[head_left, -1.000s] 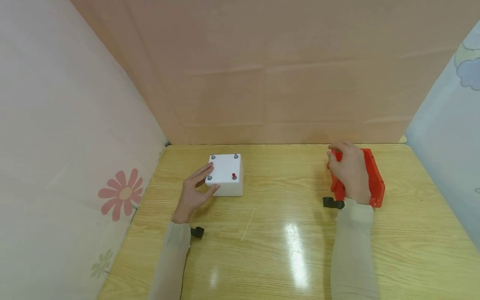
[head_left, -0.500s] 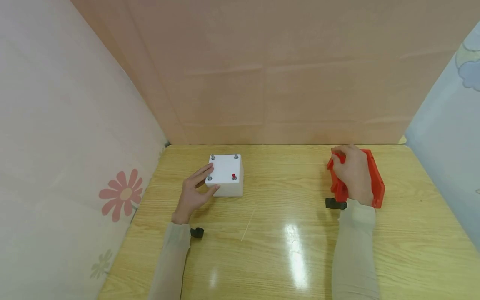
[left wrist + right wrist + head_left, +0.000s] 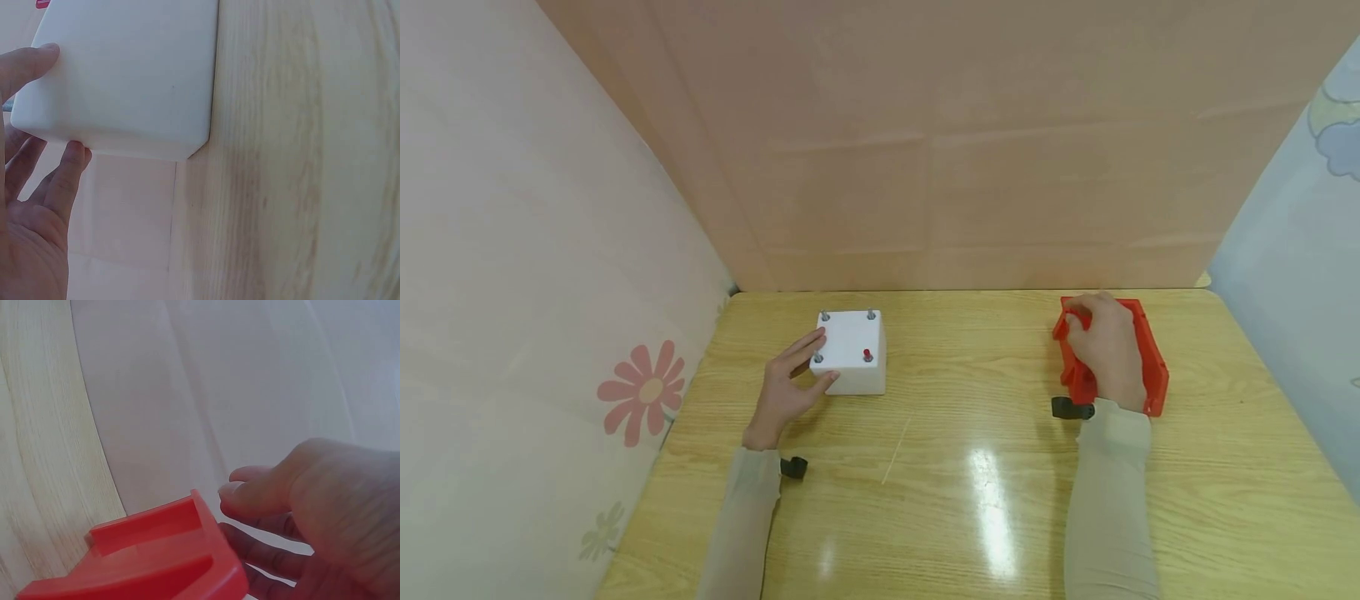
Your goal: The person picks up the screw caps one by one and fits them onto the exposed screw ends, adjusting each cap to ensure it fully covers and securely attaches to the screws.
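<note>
On the left of the table, a white box [image 3: 848,340] has metal bolts standing at its top corners; the front right bolt carries a small red cap [image 3: 867,353]. My left hand [image 3: 786,387] holds the box at its left side, the thumb on the front face and the other fingers around the left corner. To the right lies a red plastic bin [image 3: 1153,367] with raised walls. My right hand [image 3: 1108,342] is over the bin with bent fingers reaching down inside. In the right wrist view the bin's wall [image 3: 215,550] hides several fingertips, so I cannot tell whether they pinch anything.
The wood-grain table [image 3: 955,467] runs back to a tan covered wall [image 3: 925,167]. Pale walls with flower decorations [image 3: 651,387] stand at both sides. Dark wrist-camera mounts [image 3: 793,467] stick out from both sleeves.
My right hand has moved slightly right and lower over the red bin, its fingers more bent. My left hand and the white box have stayed in place.
</note>
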`<state>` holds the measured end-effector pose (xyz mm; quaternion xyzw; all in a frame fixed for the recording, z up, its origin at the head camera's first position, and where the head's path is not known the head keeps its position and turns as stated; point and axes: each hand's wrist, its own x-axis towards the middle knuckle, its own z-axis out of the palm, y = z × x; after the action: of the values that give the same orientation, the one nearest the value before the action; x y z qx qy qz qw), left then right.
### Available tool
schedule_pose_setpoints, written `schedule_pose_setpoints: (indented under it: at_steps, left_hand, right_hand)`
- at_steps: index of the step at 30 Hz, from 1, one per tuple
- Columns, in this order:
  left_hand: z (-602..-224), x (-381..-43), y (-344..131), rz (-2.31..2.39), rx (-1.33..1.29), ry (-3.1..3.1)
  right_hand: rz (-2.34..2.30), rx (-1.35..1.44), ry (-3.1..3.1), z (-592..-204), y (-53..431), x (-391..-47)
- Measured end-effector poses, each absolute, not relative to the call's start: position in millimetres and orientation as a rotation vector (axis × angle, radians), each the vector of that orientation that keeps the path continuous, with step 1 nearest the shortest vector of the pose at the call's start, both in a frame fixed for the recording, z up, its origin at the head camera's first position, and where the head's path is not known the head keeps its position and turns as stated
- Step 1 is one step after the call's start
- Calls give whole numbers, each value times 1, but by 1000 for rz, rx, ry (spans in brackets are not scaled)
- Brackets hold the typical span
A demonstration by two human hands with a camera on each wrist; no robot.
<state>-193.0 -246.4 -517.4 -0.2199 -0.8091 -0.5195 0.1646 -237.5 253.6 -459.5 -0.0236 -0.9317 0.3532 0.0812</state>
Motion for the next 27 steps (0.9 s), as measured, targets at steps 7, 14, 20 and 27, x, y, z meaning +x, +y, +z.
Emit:
schedule_pose_setpoints:
  at_steps: [7,14,20,27]
  left_hand:
    - [-518,-193,-248,-1511,-618,-2315]
    - [-519,-194,-247,-1485,-597,-2335]
    - [-521,-195,-246,-1499,-597,-2317]
    - [-523,-195,-248,-1499,-617,-2310]
  right_hand:
    - [1064,-106,-2808,-466,260,-240]
    - [1072,-103,-2797,-470,264,-242]
    - [1077,-123,-2812,-473,265,-242]
    - [1138,-147,-2856,-477,268,-242]
